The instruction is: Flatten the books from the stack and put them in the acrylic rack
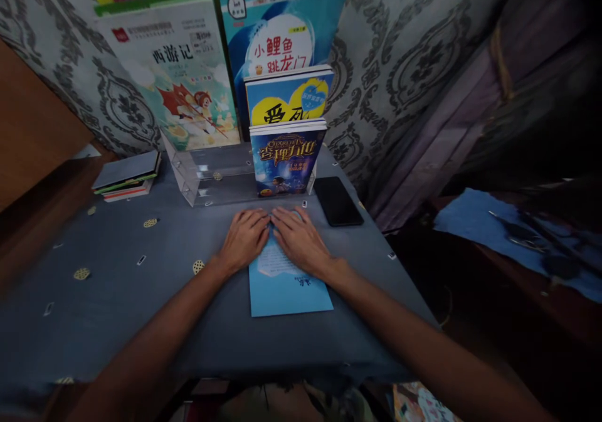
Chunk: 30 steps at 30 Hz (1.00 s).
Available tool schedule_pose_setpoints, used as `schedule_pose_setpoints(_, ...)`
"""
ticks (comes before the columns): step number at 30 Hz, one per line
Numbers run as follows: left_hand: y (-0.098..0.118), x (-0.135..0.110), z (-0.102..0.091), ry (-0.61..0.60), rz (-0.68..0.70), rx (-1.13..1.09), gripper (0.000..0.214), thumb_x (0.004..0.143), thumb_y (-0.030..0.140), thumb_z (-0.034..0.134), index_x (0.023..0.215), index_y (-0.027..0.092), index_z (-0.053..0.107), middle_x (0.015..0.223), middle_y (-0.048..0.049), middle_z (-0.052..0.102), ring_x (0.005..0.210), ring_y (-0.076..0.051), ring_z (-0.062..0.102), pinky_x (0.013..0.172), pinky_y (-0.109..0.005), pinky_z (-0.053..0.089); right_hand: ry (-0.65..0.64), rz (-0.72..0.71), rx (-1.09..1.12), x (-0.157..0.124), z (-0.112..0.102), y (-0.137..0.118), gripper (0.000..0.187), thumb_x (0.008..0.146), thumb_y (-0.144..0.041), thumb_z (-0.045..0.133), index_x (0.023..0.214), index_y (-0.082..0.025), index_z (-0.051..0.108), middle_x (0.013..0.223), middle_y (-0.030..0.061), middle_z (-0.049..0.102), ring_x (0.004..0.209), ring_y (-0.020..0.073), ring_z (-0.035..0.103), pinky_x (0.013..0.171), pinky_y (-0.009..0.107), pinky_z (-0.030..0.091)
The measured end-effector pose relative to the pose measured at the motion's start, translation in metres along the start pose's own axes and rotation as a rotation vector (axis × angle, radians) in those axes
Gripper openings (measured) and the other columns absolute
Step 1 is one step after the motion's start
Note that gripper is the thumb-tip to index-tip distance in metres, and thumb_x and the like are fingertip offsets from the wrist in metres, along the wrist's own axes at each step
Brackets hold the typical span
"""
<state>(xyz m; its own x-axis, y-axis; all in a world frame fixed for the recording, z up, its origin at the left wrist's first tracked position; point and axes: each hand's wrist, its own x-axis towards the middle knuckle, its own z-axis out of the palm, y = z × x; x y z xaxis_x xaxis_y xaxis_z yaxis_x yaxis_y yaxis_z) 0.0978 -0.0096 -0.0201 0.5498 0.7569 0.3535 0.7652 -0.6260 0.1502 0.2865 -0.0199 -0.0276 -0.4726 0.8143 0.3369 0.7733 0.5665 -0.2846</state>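
A light-blue book (290,293) with printed text lies flat on the cloth-covered table, its near edge toward me. My left hand (247,237) rests palm down over its upper left part, fingers lying flat. Beside it, my right hand (298,237) lies palm down over the upper right part, with the fingertips of both hands almost meeting. The book's far end is hidden beneath them. Just beyond the fingers, a dark-blue book (285,165) stands upright with its cover lettering upside down.
A clear acrylic stand (181,171) holds upright books, including a white-covered book (181,64) and a large blue book (282,21). A black phone (338,201) lies at right. Stacked thin books (126,174) sit at left. A patterned curtain (414,52) hangs behind the table (155,296).
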Motion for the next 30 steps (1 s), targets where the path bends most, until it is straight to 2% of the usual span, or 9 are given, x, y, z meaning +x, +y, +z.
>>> schedule_pose_setpoints(5,0.007,-0.002,0.007,-0.079,-0.029,0.000,0.038,0.100,0.021,0.041,0.132,0.016,0.059,0.136,-0.0136,0.064,0.130,-0.025,0.057,0.114,-0.047,0.039,-0.045,0.010,0.058,-0.004,0.010,0.000,0.048,0.101,-0.029,0.041,0.144,-0.010,0.052,0.149,0.0187,0.053,0.144,0.0286,0.044,0.120,0.052,0.036)
schedule_pose_setpoints(9,0.007,-0.002,0.008,-0.101,-0.028,0.009,0.039,0.099,0.020,0.040,0.133,0.015,0.058,0.138,-0.0145,0.063,0.130,-0.025,0.058,0.115,-0.046,0.041,-0.029,0.018,0.085,-0.003,0.011,0.001,0.047,0.099,-0.028,0.044,0.143,-0.014,0.053,0.149,0.0162,0.054,0.143,0.0281,0.045,0.119,0.051,0.038)
schedule_pose_setpoints(12,0.008,-0.002,0.007,-0.093,-0.023,0.033,0.038,0.101,0.021,0.038,0.131,0.013,0.059,0.136,-0.0153,0.064,0.130,-0.025,0.058,0.114,-0.046,0.043,-0.026,0.053,0.063,-0.004,0.007,0.000,0.046,0.099,-0.027,0.044,0.140,-0.011,0.056,0.147,0.0186,0.055,0.141,0.0297,0.047,0.118,0.052,0.039)
schedule_pose_setpoints(17,0.016,-0.005,0.006,-0.077,-0.099,0.134,0.036,0.101,0.019,0.038,0.129,0.015,0.061,0.133,-0.0157,0.066,0.129,-0.028,0.059,0.106,-0.046,0.050,0.038,0.200,-0.012,-0.008,0.000,-0.001,0.039,0.098,-0.024,0.047,0.131,-0.012,0.063,0.141,0.0201,0.060,0.134,0.0326,0.055,0.116,0.055,0.039)
schedule_pose_setpoints(23,0.022,-0.004,0.003,-0.099,-0.132,0.202,0.033,0.101,0.019,0.039,0.125,0.015,0.062,0.132,-0.0141,0.067,0.126,-0.029,0.061,0.098,-0.043,0.054,0.010,0.227,-0.010,-0.005,-0.008,-0.001,0.035,0.096,-0.020,0.048,0.124,-0.011,0.068,0.137,0.0202,0.063,0.132,0.0324,0.057,0.114,0.051,0.040)
schedule_pose_setpoints(25,0.022,-0.004,0.003,-0.093,-0.140,0.186,0.033,0.102,0.019,0.039,0.125,0.016,0.062,0.132,-0.0141,0.067,0.127,-0.029,0.060,0.099,-0.044,0.054,0.026,0.254,0.015,-0.004,-0.012,0.004,0.034,0.095,-0.019,0.049,0.121,-0.014,0.070,0.133,0.0171,0.067,0.127,0.0316,0.061,0.111,0.049,0.044)
schedule_pose_setpoints(28,0.022,-0.004,0.003,-0.098,-0.147,0.158,0.032,0.102,0.020,0.040,0.126,0.017,0.061,0.134,-0.0152,0.065,0.129,-0.029,0.059,0.101,-0.045,0.052,0.069,0.368,0.083,-0.003,-0.017,0.017,0.031,0.094,-0.023,0.051,0.115,-0.020,0.074,0.120,0.0107,0.075,0.110,0.0299,0.071,0.096,0.042,0.054)
schedule_pose_setpoints(30,0.021,-0.005,0.003,-0.097,-0.142,0.159,0.033,0.102,0.020,0.040,0.126,0.016,0.062,0.134,-0.0164,0.064,0.129,-0.030,0.059,0.103,-0.047,0.051,0.089,0.417,0.149,-0.002,-0.019,0.025,0.031,0.094,-0.027,0.052,0.113,-0.022,0.076,0.113,0.0081,0.078,0.100,0.0278,0.074,0.087,0.038,0.057)
